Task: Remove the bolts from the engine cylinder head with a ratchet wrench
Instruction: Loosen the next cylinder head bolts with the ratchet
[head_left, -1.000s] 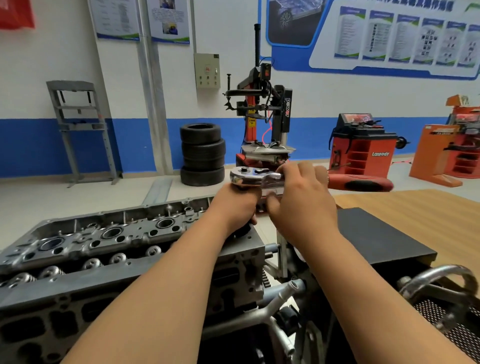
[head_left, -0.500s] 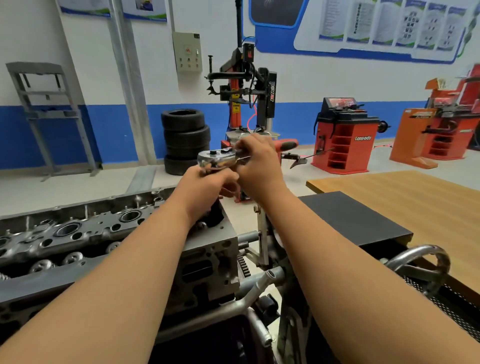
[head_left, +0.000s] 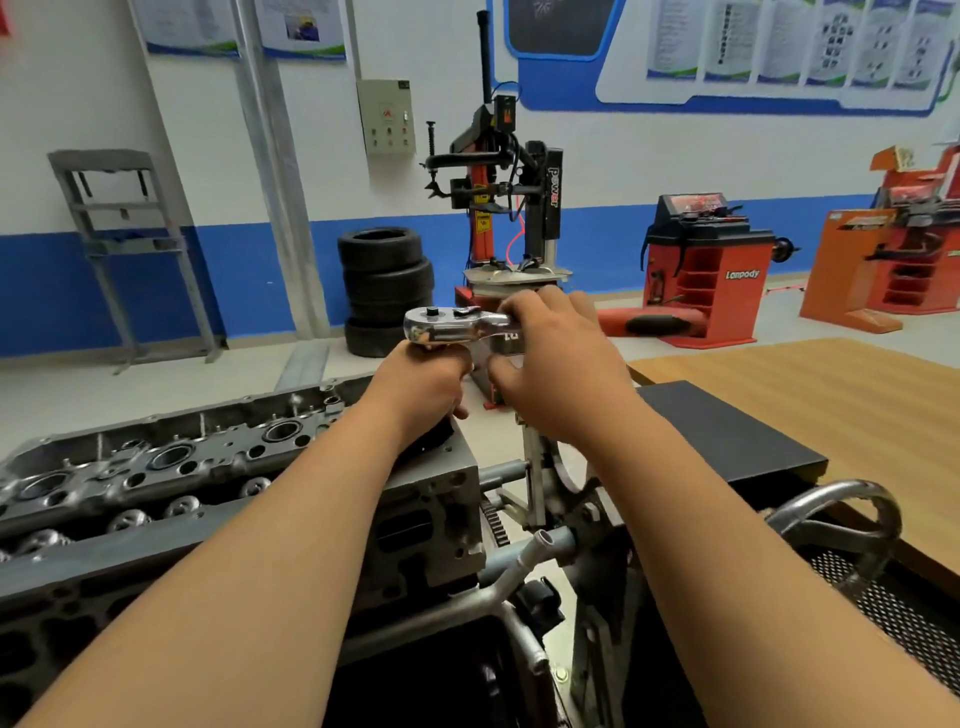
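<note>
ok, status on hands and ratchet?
Left hand grips under ratchet wrench head; right hand holds its handle. Wrench above right end of cylinder head. Any bolt hidden by hands.

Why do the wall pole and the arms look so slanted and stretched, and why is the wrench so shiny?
Head view: the wide-angle lens tilts the wall pole and stretches the forearms near the bottom edge; in the same head view, light glares white off the ratchet wrench, and the left end of the cylinder head looks smeared.
</note>
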